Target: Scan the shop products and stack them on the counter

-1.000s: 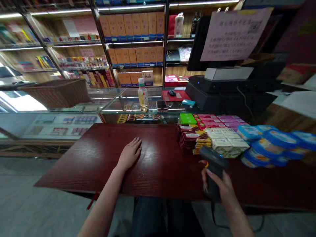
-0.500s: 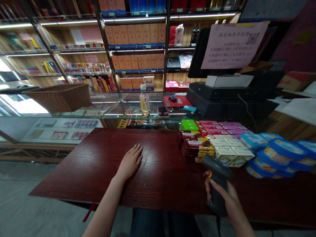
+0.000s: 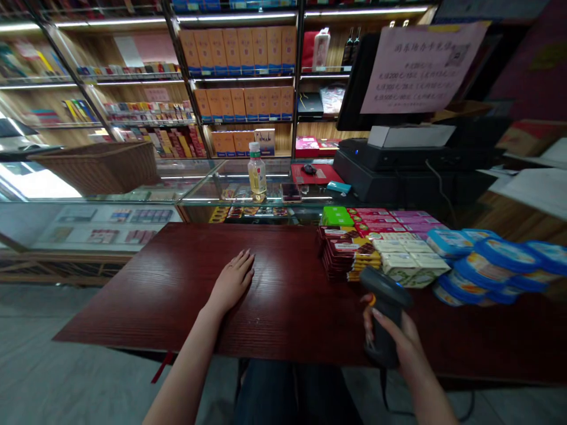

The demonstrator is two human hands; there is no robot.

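My left hand [image 3: 232, 281] lies flat on the dark red wooden table [image 3: 283, 307], fingers stretched out and a ring on one of them. At the right, my right hand [image 3: 396, 333] is wrapped round the grip of a black barcode scanner [image 3: 384, 307] with a small blue light on top. Its cable hangs down past the table's front edge. Just beyond the scanner are stacked brown chocolate packs [image 3: 343, 254] with yellow ends. White-green small boxes [image 3: 410, 260] sit beside them, and blue-lidded tubs [image 3: 491, 265] are stacked farther right.
Behind the table runs a glass display counter [image 3: 212, 189] bearing a drink bottle [image 3: 257, 172], a phone [image 3: 291, 193] and a wicker basket [image 3: 97, 168]. A monitor [image 3: 361, 82] with a paper sign stands over a black cash drawer [image 3: 390, 183]. Green packs [image 3: 335, 216] and red boxes [image 3: 372, 219] lie at the table's back.
The view has tipped slightly downward, so the background sits higher in it. My left hand stays flat on the table, and the scanner remains in my right hand with little movement.
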